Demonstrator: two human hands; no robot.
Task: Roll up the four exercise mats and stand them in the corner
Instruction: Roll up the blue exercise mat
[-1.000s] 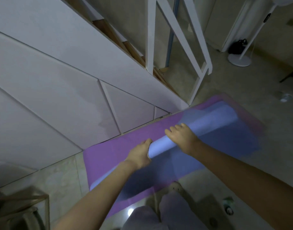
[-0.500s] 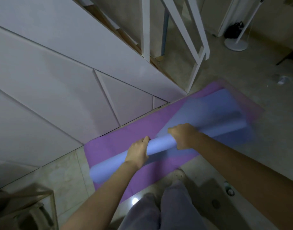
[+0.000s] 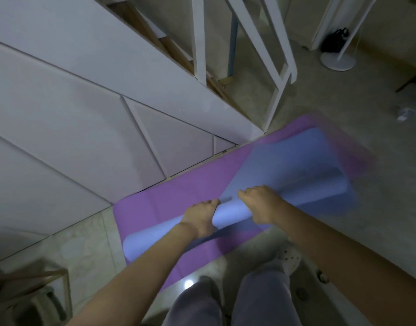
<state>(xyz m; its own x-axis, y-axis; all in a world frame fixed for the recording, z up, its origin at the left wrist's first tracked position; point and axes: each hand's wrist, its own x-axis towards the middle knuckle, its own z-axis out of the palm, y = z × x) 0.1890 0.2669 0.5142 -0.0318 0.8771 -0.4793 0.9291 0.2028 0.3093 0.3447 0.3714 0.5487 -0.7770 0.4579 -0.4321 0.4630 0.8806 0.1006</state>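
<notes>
My left hand and right hand both curl over the middle of the part-rolled blue mat, which lies on the purple mat. Risk: with the grip so central and the ends unguided, the roll could cone or loosen.

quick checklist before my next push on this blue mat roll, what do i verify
1. Left hand grips the blue roll: ok.
2. Right hand grips it too: ok.
3. Blue mat fully rolled: not ok, a flat part lies beyond the roll.
4. Roll even end to end: cannot tell, the far end is blurred.
5. Purple mat lying flat underneath: ok.
</notes>
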